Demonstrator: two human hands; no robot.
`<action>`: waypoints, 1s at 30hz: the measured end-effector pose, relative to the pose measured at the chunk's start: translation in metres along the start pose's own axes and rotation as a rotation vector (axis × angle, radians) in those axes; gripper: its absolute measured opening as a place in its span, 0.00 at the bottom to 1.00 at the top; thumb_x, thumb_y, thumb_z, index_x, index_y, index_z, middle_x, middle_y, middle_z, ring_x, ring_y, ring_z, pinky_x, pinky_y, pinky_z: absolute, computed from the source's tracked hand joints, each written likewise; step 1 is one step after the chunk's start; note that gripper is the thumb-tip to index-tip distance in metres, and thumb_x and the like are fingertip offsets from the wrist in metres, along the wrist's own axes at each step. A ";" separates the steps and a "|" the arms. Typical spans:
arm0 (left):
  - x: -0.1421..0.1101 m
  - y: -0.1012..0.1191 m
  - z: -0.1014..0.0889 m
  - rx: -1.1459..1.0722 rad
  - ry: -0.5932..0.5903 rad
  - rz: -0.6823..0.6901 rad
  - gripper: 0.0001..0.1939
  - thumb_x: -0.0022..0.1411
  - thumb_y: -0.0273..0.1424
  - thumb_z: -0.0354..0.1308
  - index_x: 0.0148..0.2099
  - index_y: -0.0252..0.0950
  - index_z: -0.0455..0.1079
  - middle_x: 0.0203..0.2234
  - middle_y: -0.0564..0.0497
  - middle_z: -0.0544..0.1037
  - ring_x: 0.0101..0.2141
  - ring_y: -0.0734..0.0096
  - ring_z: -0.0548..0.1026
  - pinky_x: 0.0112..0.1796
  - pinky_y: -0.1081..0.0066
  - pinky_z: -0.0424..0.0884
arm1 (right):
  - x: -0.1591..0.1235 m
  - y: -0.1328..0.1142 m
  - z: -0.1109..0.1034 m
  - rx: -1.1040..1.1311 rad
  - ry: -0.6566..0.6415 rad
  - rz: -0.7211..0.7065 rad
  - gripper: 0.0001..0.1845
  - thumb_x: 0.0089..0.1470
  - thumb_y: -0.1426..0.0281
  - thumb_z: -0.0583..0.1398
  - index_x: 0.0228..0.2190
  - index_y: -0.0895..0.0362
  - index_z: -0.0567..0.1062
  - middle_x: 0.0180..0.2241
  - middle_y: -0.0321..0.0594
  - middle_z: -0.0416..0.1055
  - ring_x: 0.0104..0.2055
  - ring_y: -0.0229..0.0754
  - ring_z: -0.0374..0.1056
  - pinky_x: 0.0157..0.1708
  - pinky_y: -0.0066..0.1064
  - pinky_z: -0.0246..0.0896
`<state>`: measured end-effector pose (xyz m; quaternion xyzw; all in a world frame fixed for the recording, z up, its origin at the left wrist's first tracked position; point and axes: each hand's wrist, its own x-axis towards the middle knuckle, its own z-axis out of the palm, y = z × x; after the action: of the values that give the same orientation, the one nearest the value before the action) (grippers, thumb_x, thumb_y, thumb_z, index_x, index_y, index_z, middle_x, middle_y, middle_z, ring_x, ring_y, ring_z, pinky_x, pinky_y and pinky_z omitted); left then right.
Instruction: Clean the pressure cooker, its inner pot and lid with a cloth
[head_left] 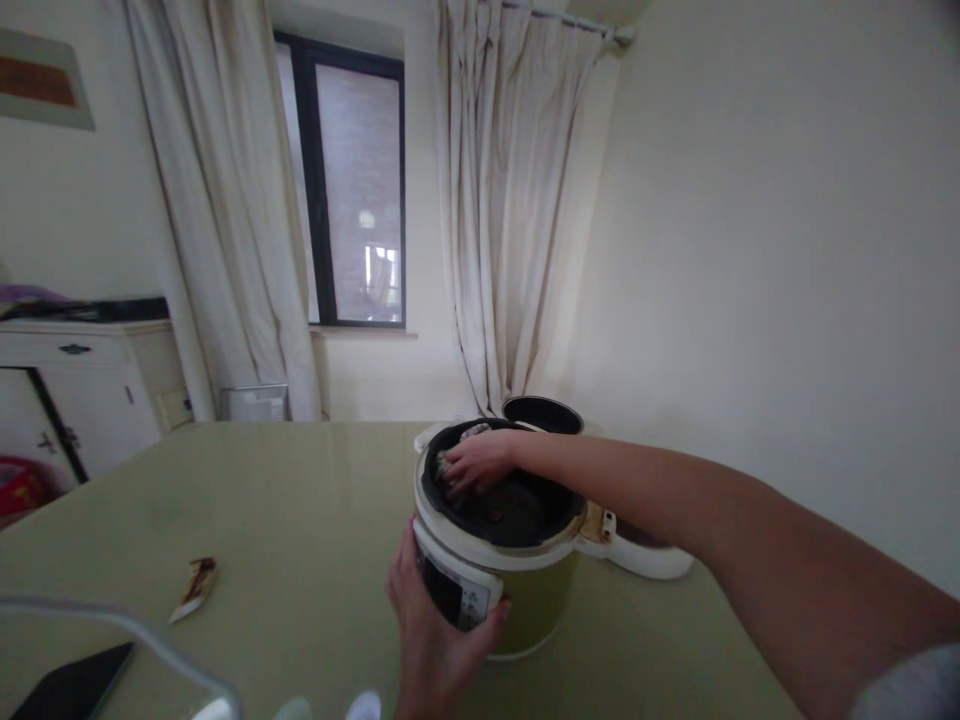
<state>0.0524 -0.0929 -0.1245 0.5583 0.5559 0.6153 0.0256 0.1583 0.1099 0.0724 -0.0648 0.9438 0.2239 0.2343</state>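
Note:
A white and green electric cooker stands on the table with its top open and its dark inside showing. Around the control panel at its front, my left hand is spread, thumb on one side and fingers on the other, gripping the body. My right hand reaches over the rim into the cooker, closed on a crumpled greyish cloth against the inner wall at the far left. Part of the cloth is hidden by the fingers. A white handle sticks out at the cooker's right, under my forearm.
Behind the cooker sits a round dark pot. On the table at left lie a stained crumpled scrap and a dark flat object. A pale cable curves through the near left. Curtains hang beyond.

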 end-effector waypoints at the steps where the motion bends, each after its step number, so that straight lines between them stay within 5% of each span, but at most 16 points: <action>1: 0.000 0.000 0.000 0.007 0.004 0.004 0.63 0.54 0.51 0.72 0.80 0.37 0.44 0.67 0.32 0.64 0.66 0.34 0.64 0.64 0.35 0.64 | 0.004 0.003 0.000 0.007 -0.012 -0.022 0.14 0.64 0.72 0.65 0.48 0.46 0.83 0.62 0.39 0.76 0.63 0.48 0.67 0.59 0.40 0.61; 5: -0.002 0.000 0.000 0.016 -0.002 -0.020 0.64 0.53 0.51 0.73 0.81 0.38 0.42 0.67 0.32 0.64 0.66 0.33 0.63 0.64 0.34 0.63 | -0.024 -0.002 0.003 -0.033 -0.015 0.105 0.12 0.65 0.74 0.62 0.45 0.53 0.84 0.65 0.47 0.73 0.65 0.55 0.66 0.57 0.44 0.63; 9: -0.003 -0.003 0.001 0.010 -0.008 -0.047 0.66 0.51 0.51 0.74 0.81 0.38 0.42 0.68 0.32 0.62 0.67 0.34 0.63 0.65 0.34 0.63 | -0.063 -0.035 0.006 0.043 -0.112 0.466 0.14 0.50 0.71 0.72 0.41 0.60 0.85 0.56 0.58 0.77 0.56 0.65 0.73 0.47 0.48 0.71; 11: -0.002 -0.004 0.002 0.010 -0.008 -0.035 0.67 0.50 0.52 0.74 0.81 0.39 0.42 0.68 0.32 0.61 0.67 0.33 0.63 0.65 0.34 0.63 | -0.067 -0.050 0.003 0.293 -0.276 0.655 0.16 0.46 0.66 0.74 0.38 0.60 0.85 0.47 0.55 0.81 0.49 0.62 0.77 0.44 0.47 0.73; 14: -0.001 -0.005 0.001 0.008 -0.003 -0.012 0.66 0.51 0.52 0.74 0.81 0.39 0.42 0.69 0.32 0.61 0.67 0.34 0.63 0.65 0.34 0.63 | -0.054 -0.061 -0.003 0.985 -0.447 0.769 0.16 0.47 0.59 0.73 0.33 0.58 0.83 0.35 0.45 0.81 0.40 0.56 0.79 0.41 0.44 0.74; 17: 0.001 -0.006 0.001 0.026 0.011 0.009 0.66 0.52 0.52 0.73 0.81 0.37 0.43 0.68 0.31 0.63 0.66 0.33 0.64 0.64 0.33 0.64 | -0.028 -0.065 -0.006 1.717 -0.194 0.745 0.18 0.45 0.57 0.73 0.32 0.57 0.81 0.33 0.40 0.80 0.39 0.52 0.78 0.39 0.40 0.74; 19: 0.001 -0.006 0.001 0.036 0.013 0.012 0.66 0.51 0.52 0.73 0.81 0.36 0.43 0.67 0.31 0.64 0.65 0.32 0.65 0.64 0.33 0.63 | -0.010 -0.069 -0.007 1.921 0.108 0.716 0.19 0.46 0.58 0.73 0.37 0.56 0.81 0.38 0.40 0.82 0.42 0.50 0.78 0.43 0.37 0.74; 22: 0.002 -0.006 0.001 0.044 0.008 0.016 0.65 0.52 0.52 0.72 0.81 0.36 0.43 0.67 0.31 0.65 0.65 0.32 0.65 0.64 0.34 0.63 | 0.005 -0.077 -0.008 1.933 0.418 0.714 0.21 0.53 0.59 0.69 0.48 0.52 0.79 0.50 0.35 0.81 0.49 0.42 0.76 0.50 0.30 0.71; 24: 0.002 -0.005 0.000 0.054 0.010 0.030 0.65 0.52 0.52 0.72 0.81 0.37 0.42 0.67 0.32 0.64 0.65 0.33 0.65 0.64 0.34 0.63 | 0.000 -0.078 -0.006 1.899 0.405 0.709 0.21 0.53 0.60 0.69 0.48 0.51 0.80 0.48 0.33 0.81 0.47 0.41 0.76 0.49 0.31 0.71; 27: 0.002 -0.005 0.001 0.059 0.011 0.031 0.66 0.51 0.50 0.73 0.81 0.38 0.42 0.67 0.32 0.64 0.65 0.33 0.65 0.64 0.34 0.63 | -0.027 -0.069 0.000 1.682 0.023 0.694 0.16 0.45 0.64 0.73 0.38 0.55 0.83 0.35 0.33 0.80 0.37 0.44 0.76 0.42 0.35 0.71; 30: 0.001 -0.006 0.001 0.056 0.007 0.028 0.66 0.50 0.49 0.74 0.81 0.39 0.42 0.67 0.32 0.64 0.65 0.33 0.65 0.64 0.35 0.64 | -0.053 -0.049 0.007 1.036 -0.280 0.626 0.10 0.40 0.69 0.75 0.28 0.57 0.83 0.29 0.35 0.77 0.34 0.47 0.75 0.38 0.35 0.70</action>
<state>0.0495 -0.0891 -0.1279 0.5643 0.5651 0.6018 -0.0009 0.2185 0.0702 0.0727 0.3674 0.8643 -0.1986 0.2803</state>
